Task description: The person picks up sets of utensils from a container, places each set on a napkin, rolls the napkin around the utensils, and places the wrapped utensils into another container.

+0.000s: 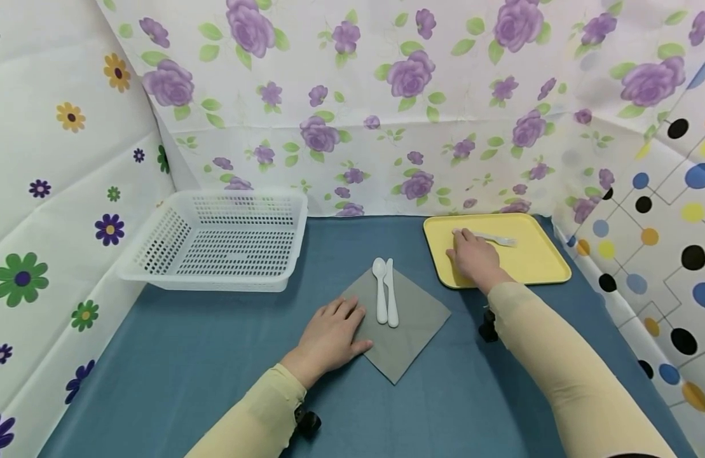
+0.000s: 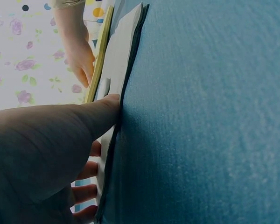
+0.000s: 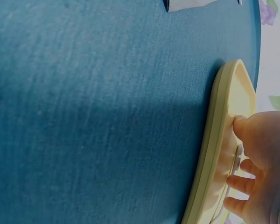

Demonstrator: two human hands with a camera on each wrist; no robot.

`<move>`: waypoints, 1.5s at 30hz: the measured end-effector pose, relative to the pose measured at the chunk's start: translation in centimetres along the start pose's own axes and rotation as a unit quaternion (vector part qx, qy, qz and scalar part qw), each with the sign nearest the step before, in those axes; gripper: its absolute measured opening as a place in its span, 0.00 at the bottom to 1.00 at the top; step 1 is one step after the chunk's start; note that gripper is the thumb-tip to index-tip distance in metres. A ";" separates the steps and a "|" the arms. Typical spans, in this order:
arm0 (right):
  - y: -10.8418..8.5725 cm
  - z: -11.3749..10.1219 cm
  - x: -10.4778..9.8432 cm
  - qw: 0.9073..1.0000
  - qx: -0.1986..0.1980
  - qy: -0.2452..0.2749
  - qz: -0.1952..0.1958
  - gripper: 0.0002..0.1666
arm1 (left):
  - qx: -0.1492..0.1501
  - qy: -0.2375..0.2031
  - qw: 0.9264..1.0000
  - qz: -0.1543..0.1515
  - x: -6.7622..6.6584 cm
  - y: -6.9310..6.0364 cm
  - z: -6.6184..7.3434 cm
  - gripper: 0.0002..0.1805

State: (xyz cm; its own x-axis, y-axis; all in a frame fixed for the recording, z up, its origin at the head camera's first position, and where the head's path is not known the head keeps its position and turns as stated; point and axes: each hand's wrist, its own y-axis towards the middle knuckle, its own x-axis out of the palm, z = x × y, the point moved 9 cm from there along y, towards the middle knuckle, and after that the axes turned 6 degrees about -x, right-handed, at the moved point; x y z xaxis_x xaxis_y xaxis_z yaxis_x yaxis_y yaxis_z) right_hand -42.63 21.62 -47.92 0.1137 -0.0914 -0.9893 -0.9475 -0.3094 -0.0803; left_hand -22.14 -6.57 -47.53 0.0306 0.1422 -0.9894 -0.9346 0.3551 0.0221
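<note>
A grey folded napkin (image 1: 412,318) lies on the table with a white plastic spoon (image 1: 380,289) and a white plastic knife (image 1: 391,292) side by side on it. My left hand (image 1: 332,334) rests along the napkin's left edge, its fingers spread; in the left wrist view the thumb (image 2: 105,109) touches that edge. Over the left part of a yellow tray (image 1: 535,270) reaches my right hand (image 1: 477,257), by the handle of a white plastic fork (image 1: 501,240). Thumb and fingers stand apart in the right wrist view, the thumb at the tray (image 3: 224,116). Part of the fork is hidden behind the hand.
A white perforated plastic basket (image 1: 238,248) stands at the back left. Blue cloth (image 1: 215,356) covers the table. Floral sheeting (image 1: 352,95) hangs behind it, with patterned sheets at both sides.
</note>
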 end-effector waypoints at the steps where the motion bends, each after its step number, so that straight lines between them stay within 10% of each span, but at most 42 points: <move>1: 0.0 0.0 0.0 1.000 0.000 0.000 -0.001 0.40 | -0.001 0.000 1.000 -0.001 0.0 0.0 0.0 0.37; 13: -0.1 -0.1 -0.5 1.000 0.003 -0.022 -0.001 0.39 | 0.010 0.006 0.999 0.035 1.6 0.4 -0.5 0.39; 21: 0.6 0.5 -0.5 0.999 0.012 -0.031 -0.004 0.39 | 0.004 0.000 1.000 0.000 0.2 0.0 0.3 0.37; 45: -0.2 -1.1 -0.8 0.997 -0.001 -0.059 0.039 0.31 | 0.008 0.007 1.000 0.020 -0.5 -0.3 0.2 0.37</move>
State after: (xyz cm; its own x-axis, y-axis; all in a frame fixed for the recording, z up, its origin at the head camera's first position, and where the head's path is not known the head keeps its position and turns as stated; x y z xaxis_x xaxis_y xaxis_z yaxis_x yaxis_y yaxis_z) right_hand -42.17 20.71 -46.95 0.0031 -0.0037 -1.0000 -0.9517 -0.3071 -0.0018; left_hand -21.82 -6.52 -47.03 -0.0123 0.1443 -0.9895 -0.9289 0.3648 0.0648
